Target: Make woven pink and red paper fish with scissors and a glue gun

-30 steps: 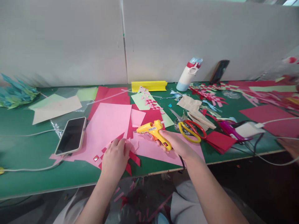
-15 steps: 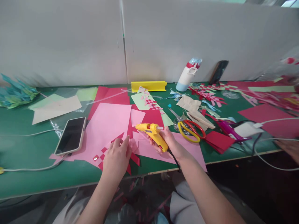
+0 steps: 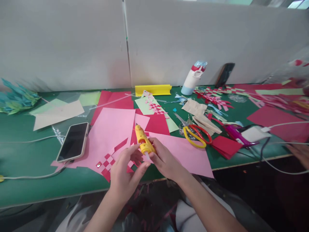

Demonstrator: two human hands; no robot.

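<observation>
My right hand [image 3: 166, 158] is wrapped round a yellow hot glue gun [image 3: 144, 138], whose nozzle points away from me. A whitish glue stick [image 3: 147, 156] sticks out of its rear end. My left hand [image 3: 126, 167] is close by on the left, thumb and fingers apart around the gun's rear; whether a fingertip touches it I cannot tell. Partly hidden behind my left hand lies a woven pink-and-red paper fish [image 3: 106, 163] with a stick-on eye. It rests on a pink paper sheet [image 3: 111, 129]. Another pink sheet [image 3: 190, 156] lies under the gun's right side.
Yellow-and-red-handled scissors [image 3: 194, 133] lie to the right. A white phone [image 3: 73, 141] with a cable is at left. Behind stand a bottle [image 3: 193, 79], a yellow strip [image 3: 153, 90] and a dark phone [image 3: 225, 74]. Another person's hand [image 3: 299, 154] shows at the right edge.
The glue gun has turned nozzle-forward and moved left in my right hand. My left hand has lifted off the paper fish and opened beside the gun's rear.
</observation>
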